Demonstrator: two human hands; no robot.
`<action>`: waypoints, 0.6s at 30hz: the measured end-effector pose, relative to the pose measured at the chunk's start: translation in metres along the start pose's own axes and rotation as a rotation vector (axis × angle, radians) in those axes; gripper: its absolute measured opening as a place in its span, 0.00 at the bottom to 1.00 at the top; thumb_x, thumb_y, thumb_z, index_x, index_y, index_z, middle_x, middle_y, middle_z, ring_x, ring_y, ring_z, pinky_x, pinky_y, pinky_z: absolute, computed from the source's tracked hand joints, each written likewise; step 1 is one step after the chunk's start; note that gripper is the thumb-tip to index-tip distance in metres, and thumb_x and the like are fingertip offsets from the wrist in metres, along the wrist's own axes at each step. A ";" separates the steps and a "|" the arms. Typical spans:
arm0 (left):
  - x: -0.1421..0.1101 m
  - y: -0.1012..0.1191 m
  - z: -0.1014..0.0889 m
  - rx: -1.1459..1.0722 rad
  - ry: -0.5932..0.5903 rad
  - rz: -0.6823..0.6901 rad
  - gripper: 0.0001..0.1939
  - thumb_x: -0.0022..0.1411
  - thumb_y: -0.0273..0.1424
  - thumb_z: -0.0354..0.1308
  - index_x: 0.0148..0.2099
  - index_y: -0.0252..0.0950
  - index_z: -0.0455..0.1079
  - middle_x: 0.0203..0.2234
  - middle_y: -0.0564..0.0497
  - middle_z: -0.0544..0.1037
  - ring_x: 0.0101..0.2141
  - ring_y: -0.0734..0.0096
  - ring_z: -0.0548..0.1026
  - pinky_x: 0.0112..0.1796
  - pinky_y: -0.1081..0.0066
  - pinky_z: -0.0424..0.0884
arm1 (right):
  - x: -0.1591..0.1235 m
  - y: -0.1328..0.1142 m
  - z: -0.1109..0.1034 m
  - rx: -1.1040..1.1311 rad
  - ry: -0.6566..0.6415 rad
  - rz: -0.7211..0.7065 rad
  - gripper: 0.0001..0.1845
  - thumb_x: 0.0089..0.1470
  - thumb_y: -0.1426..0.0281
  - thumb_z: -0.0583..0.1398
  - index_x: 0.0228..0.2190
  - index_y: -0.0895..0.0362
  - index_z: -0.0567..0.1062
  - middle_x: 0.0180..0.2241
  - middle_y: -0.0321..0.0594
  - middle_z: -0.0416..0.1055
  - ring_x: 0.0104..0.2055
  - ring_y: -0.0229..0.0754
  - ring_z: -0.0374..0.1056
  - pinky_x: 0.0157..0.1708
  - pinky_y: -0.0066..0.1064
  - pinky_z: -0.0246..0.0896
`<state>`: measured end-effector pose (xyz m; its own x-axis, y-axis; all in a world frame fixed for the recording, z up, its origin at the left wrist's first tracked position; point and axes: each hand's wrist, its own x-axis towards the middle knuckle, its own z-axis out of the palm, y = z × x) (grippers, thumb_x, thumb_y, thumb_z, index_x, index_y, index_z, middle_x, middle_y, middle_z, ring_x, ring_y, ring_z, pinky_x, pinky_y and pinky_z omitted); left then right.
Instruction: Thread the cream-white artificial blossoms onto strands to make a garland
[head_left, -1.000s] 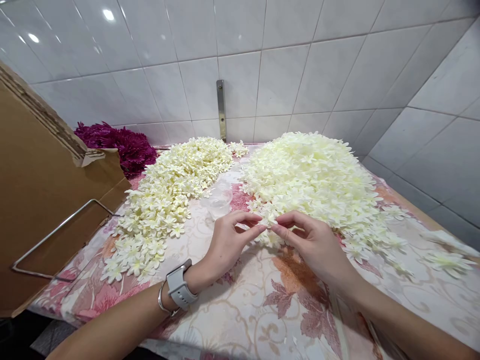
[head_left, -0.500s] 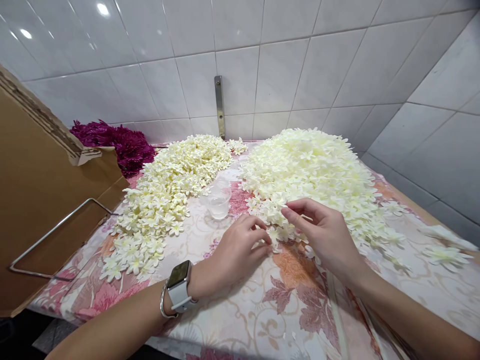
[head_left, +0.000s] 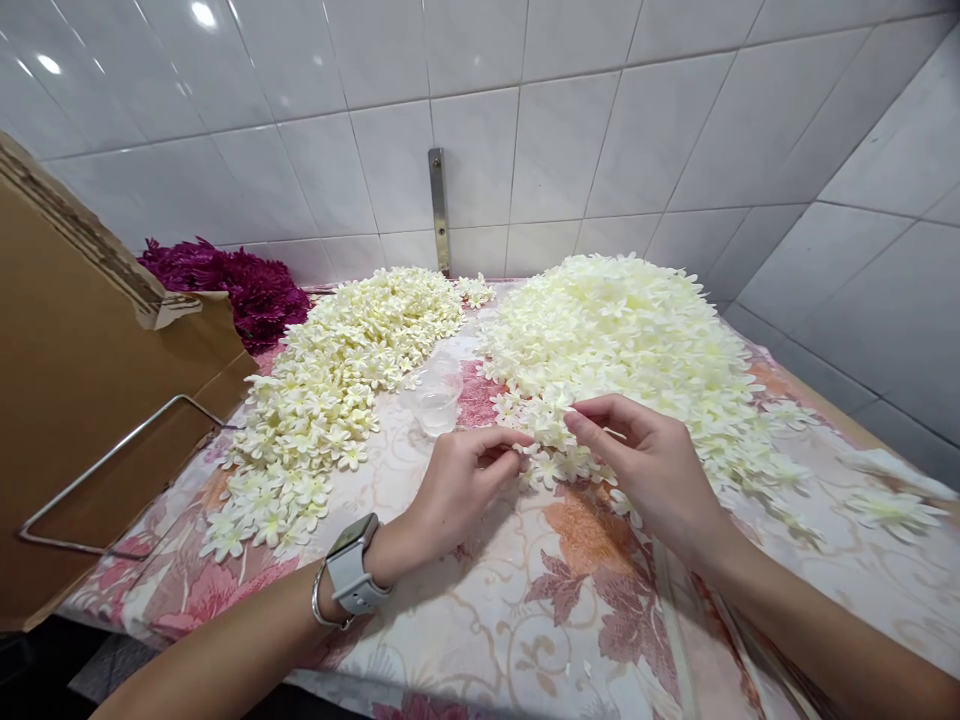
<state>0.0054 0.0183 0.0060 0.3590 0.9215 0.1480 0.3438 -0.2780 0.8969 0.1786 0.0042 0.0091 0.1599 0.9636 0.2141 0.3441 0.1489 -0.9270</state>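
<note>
My left hand (head_left: 469, 490), with a watch on its wrist, is closed, thumb and index finger close together at the front edge of a large pile of white flowers (head_left: 622, 330). My right hand (head_left: 652, 460) hovers at the same edge, thumb and forefinger pinched beside a few white blossoms. Anything small between the fingertips of either hand is too fine to tell from the petals behind. Just beyond my left hand stands a clear plastic cup (head_left: 437, 400). A second heap of smaller cream-white flowers (head_left: 337, 370) lies to the left.
At the left stands a cardboard box (head_left: 105, 400) with a bent metal wire frame (head_left: 97, 470) before it. Purple flowers (head_left: 232, 290) lie behind it. A few loose white flowers (head_left: 892, 510) are at the right on the floral tablecloth (head_left: 510, 640). A tiled wall closes off the back.
My left hand has turned and its fingers have straightened forward, thumb coming closer to the index finger. My right hand has hardly moved.
</note>
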 end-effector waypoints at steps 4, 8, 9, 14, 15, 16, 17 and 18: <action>0.000 0.001 -0.001 0.057 -0.014 -0.031 0.13 0.57 0.29 0.54 0.21 0.34 0.65 0.16 0.57 0.69 0.21 0.77 0.66 0.23 0.78 0.59 | -0.001 0.000 0.000 0.005 0.000 -0.006 0.14 0.48 0.58 0.61 0.26 0.56 0.74 0.29 0.39 0.72 0.31 0.40 0.67 0.30 0.28 0.61; 0.001 -0.004 -0.002 0.239 0.063 0.032 0.14 0.53 0.40 0.61 0.25 0.34 0.67 0.18 0.56 0.69 0.22 0.74 0.66 0.24 0.74 0.61 | -0.001 -0.001 -0.001 -0.002 0.000 -0.010 0.14 0.48 0.58 0.61 0.26 0.57 0.74 0.29 0.39 0.72 0.31 0.40 0.67 0.30 0.28 0.61; 0.002 -0.005 -0.002 0.284 0.074 0.078 0.14 0.50 0.41 0.63 0.29 0.35 0.70 0.22 0.54 0.71 0.25 0.72 0.68 0.27 0.73 0.63 | 0.000 -0.001 -0.001 -0.004 -0.003 -0.008 0.14 0.48 0.58 0.61 0.26 0.57 0.74 0.29 0.38 0.72 0.31 0.39 0.67 0.30 0.28 0.61; 0.004 -0.004 -0.002 0.299 0.082 0.289 0.17 0.50 0.37 0.64 0.44 0.38 0.73 0.40 0.46 0.73 0.42 0.63 0.71 0.40 0.67 0.67 | -0.002 0.000 0.001 -0.006 -0.038 0.010 0.15 0.47 0.57 0.61 0.27 0.57 0.74 0.29 0.39 0.71 0.29 0.39 0.66 0.26 0.28 0.61; 0.004 -0.003 -0.002 0.273 0.091 0.297 0.13 0.54 0.35 0.61 0.43 0.38 0.73 0.39 0.47 0.74 0.41 0.64 0.71 0.41 0.67 0.67 | -0.003 0.000 0.001 0.001 -0.059 0.016 0.15 0.47 0.57 0.61 0.27 0.57 0.74 0.28 0.38 0.71 0.28 0.39 0.66 0.25 0.28 0.61; 0.005 -0.002 -0.002 0.247 0.099 0.297 0.10 0.57 0.32 0.58 0.42 0.38 0.73 0.37 0.48 0.75 0.40 0.66 0.72 0.41 0.68 0.67 | -0.004 0.000 0.001 0.011 -0.086 0.021 0.15 0.46 0.57 0.62 0.27 0.57 0.74 0.28 0.38 0.71 0.27 0.38 0.66 0.24 0.28 0.61; 0.005 -0.002 -0.002 0.225 0.105 0.293 0.08 0.59 0.31 0.56 0.41 0.38 0.73 0.36 0.48 0.75 0.39 0.67 0.72 0.40 0.69 0.67 | -0.004 0.000 0.001 0.020 -0.119 0.025 0.15 0.46 0.57 0.62 0.27 0.57 0.74 0.27 0.38 0.71 0.26 0.38 0.65 0.23 0.28 0.61; 0.005 -0.001 -0.002 0.209 0.108 0.284 0.08 0.60 0.30 0.56 0.41 0.37 0.73 0.35 0.49 0.76 0.39 0.68 0.72 0.40 0.70 0.67 | -0.005 -0.001 0.001 0.026 -0.151 0.024 0.15 0.46 0.57 0.62 0.27 0.57 0.74 0.26 0.38 0.70 0.25 0.38 0.65 0.23 0.28 0.61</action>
<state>0.0047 0.0236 0.0068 0.3755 0.8200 0.4320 0.4173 -0.5658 0.7112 0.1766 -0.0007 0.0081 0.0261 0.9891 0.1450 0.3173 0.1293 -0.9395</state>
